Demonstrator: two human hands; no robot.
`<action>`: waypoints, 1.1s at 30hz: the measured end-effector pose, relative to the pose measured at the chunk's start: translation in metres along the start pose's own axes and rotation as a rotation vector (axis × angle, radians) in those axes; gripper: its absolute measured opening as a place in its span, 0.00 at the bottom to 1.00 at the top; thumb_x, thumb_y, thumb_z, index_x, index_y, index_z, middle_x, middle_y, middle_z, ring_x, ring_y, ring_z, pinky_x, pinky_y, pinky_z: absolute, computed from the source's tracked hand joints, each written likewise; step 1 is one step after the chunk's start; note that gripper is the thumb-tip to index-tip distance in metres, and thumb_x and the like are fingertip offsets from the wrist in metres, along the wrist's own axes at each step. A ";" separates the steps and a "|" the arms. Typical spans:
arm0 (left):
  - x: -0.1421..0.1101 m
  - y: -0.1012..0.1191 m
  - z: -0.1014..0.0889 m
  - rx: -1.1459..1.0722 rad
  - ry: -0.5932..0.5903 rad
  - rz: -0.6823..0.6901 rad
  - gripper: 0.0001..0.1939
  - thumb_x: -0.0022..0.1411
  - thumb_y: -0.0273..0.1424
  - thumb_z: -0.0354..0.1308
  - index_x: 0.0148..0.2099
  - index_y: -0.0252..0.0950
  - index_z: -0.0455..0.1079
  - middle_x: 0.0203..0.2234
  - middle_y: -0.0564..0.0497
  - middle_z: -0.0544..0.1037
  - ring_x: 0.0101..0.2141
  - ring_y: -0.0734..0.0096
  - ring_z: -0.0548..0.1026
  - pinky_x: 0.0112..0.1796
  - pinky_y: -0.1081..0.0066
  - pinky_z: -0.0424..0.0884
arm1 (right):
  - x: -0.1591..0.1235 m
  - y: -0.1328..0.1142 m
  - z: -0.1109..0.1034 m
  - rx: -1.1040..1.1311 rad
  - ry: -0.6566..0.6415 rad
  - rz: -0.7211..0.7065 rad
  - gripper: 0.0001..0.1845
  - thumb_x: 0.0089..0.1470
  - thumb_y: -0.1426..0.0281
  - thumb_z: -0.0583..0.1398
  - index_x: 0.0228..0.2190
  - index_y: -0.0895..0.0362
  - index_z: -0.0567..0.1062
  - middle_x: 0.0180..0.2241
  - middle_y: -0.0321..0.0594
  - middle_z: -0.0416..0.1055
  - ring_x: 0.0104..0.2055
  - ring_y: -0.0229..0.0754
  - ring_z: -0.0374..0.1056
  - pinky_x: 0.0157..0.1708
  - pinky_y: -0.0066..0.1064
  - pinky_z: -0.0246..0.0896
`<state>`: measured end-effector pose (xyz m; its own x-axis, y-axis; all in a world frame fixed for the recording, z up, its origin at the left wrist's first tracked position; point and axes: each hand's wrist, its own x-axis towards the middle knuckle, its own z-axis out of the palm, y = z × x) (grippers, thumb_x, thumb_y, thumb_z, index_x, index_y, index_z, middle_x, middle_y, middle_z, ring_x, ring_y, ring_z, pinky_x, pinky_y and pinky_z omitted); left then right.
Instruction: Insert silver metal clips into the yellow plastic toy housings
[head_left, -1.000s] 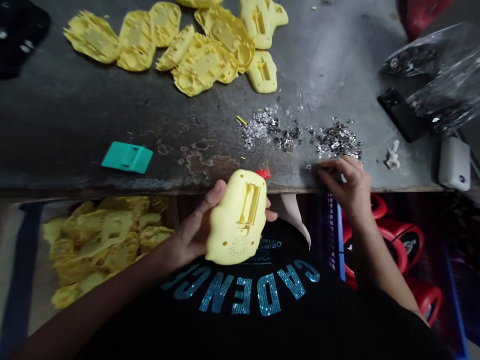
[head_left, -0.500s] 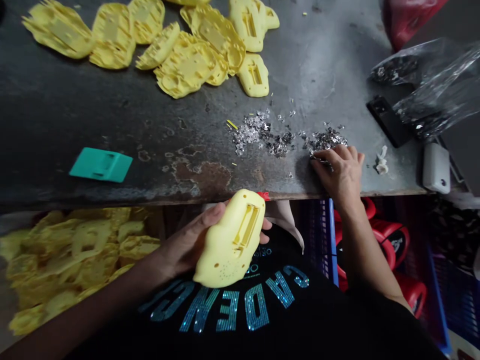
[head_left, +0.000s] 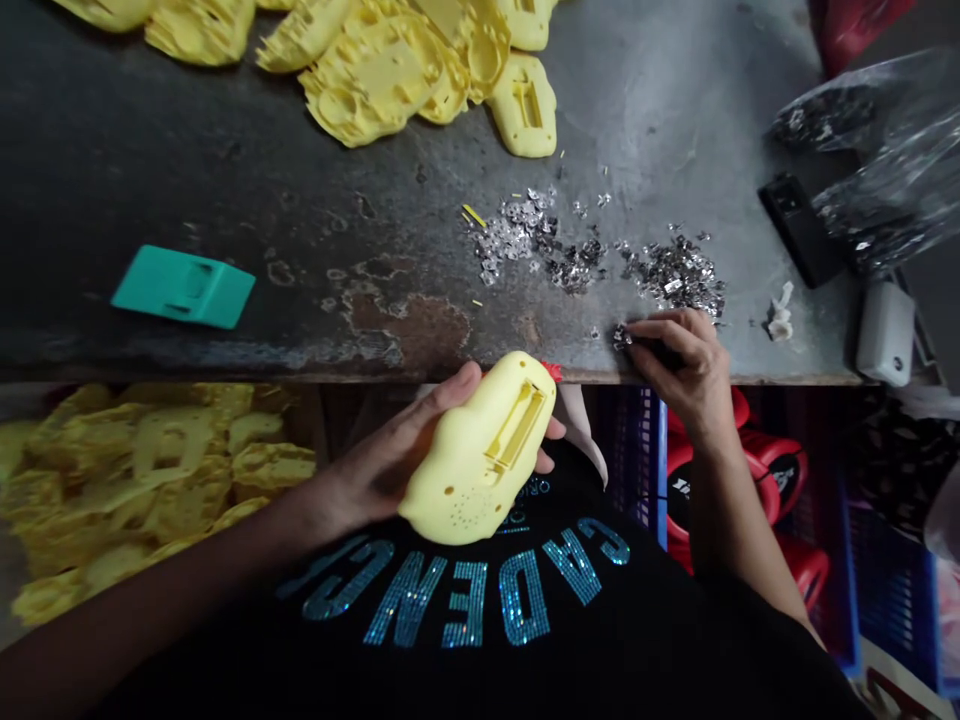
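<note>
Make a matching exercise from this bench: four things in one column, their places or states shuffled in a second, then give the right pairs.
Things:
1. left hand
2. right hand
3. teal plastic piece
4. silver metal bits

Places or states:
A. in small heaps on the table
B. gripping a yellow plastic shell
C. lying at the table's far left
D. at the table's front edge

Pairs: 1-B, 2-D, 3-C, 4-A

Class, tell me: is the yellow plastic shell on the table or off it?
Off it: the pale yellow plastic shell rests in the person's left hand, held over a black shirt with sequinned lettering.
</note>
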<state>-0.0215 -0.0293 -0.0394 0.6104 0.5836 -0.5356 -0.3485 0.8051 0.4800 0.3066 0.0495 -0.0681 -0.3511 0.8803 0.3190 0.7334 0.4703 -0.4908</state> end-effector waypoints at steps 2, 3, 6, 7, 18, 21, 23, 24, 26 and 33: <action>0.000 -0.001 0.002 0.020 0.014 0.018 0.36 0.69 0.64 0.67 0.56 0.36 0.85 0.37 0.42 0.90 0.32 0.59 0.87 0.33 0.70 0.82 | -0.001 0.001 0.000 0.011 0.025 0.017 0.10 0.71 0.63 0.68 0.51 0.48 0.87 0.48 0.43 0.84 0.52 0.54 0.77 0.56 0.50 0.71; 0.000 -0.002 0.003 0.023 0.021 0.026 0.36 0.69 0.64 0.67 0.57 0.36 0.84 0.38 0.42 0.91 0.32 0.59 0.86 0.33 0.70 0.82 | -0.001 0.001 0.001 0.002 0.032 0.021 0.09 0.71 0.63 0.69 0.51 0.48 0.87 0.47 0.43 0.84 0.52 0.54 0.77 0.55 0.50 0.70; -0.001 -0.003 0.004 0.013 0.040 0.035 0.38 0.69 0.64 0.67 0.61 0.36 0.82 0.39 0.42 0.91 0.33 0.58 0.87 0.32 0.71 0.82 | -0.002 -0.001 0.005 -0.046 0.054 0.018 0.07 0.70 0.60 0.71 0.45 0.48 0.87 0.44 0.41 0.85 0.49 0.54 0.77 0.54 0.50 0.68; -0.002 -0.003 0.005 0.010 0.044 0.037 0.38 0.70 0.64 0.66 0.62 0.36 0.82 0.38 0.42 0.91 0.34 0.58 0.88 0.33 0.71 0.82 | -0.002 -0.002 0.006 -0.055 0.065 0.013 0.07 0.70 0.60 0.71 0.44 0.48 0.87 0.43 0.41 0.84 0.48 0.54 0.76 0.53 0.50 0.67; -0.002 0.002 0.008 0.034 0.034 0.041 0.39 0.75 0.64 0.60 0.64 0.33 0.80 0.37 0.41 0.90 0.30 0.62 0.84 0.36 0.70 0.82 | -0.002 -0.015 0.021 -0.122 0.123 0.005 0.06 0.70 0.61 0.71 0.40 0.48 0.85 0.39 0.38 0.81 0.47 0.53 0.73 0.50 0.48 0.63; -0.002 -0.001 0.005 0.012 0.026 0.032 0.40 0.76 0.63 0.60 0.68 0.33 0.79 0.38 0.40 0.90 0.30 0.61 0.85 0.35 0.69 0.82 | -0.003 -0.013 0.019 -0.069 0.100 -0.014 0.03 0.70 0.64 0.70 0.41 0.48 0.86 0.39 0.38 0.82 0.46 0.51 0.74 0.51 0.48 0.65; -0.001 -0.002 0.003 -0.020 0.015 0.016 0.40 0.76 0.62 0.60 0.69 0.33 0.78 0.40 0.39 0.91 0.34 0.58 0.87 0.34 0.69 0.82 | -0.004 -0.010 0.017 -0.052 0.089 -0.008 0.03 0.70 0.65 0.70 0.43 0.47 0.87 0.39 0.38 0.82 0.45 0.50 0.75 0.52 0.48 0.66; 0.000 -0.003 0.002 -0.040 0.014 0.013 0.39 0.76 0.61 0.60 0.70 0.34 0.77 0.43 0.39 0.91 0.36 0.57 0.88 0.34 0.69 0.82 | -0.005 -0.008 0.015 -0.050 0.087 0.001 0.03 0.70 0.65 0.70 0.44 0.46 0.88 0.39 0.38 0.82 0.45 0.50 0.75 0.51 0.48 0.66; 0.003 -0.003 0.001 -0.076 0.003 0.010 0.38 0.77 0.60 0.60 0.70 0.35 0.77 0.48 0.38 0.91 0.40 0.55 0.89 0.35 0.68 0.83 | -0.007 -0.008 0.012 -0.047 0.098 0.017 0.04 0.69 0.65 0.70 0.44 0.45 0.89 0.39 0.38 0.82 0.44 0.50 0.75 0.51 0.47 0.66; 0.011 -0.006 0.007 -0.194 -0.102 0.007 0.30 0.79 0.55 0.61 0.62 0.33 0.80 0.52 0.38 0.91 0.44 0.55 0.90 0.43 0.67 0.85 | -0.009 -0.055 -0.002 0.160 0.091 -0.110 0.09 0.70 0.73 0.71 0.47 0.46 0.87 0.42 0.35 0.88 0.42 0.46 0.83 0.46 0.42 0.70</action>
<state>-0.0076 -0.0283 -0.0432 0.6727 0.5834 -0.4551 -0.4772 0.8122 0.3356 0.2713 0.0156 -0.0423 -0.3644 0.8172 0.4465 0.5890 0.5736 -0.5693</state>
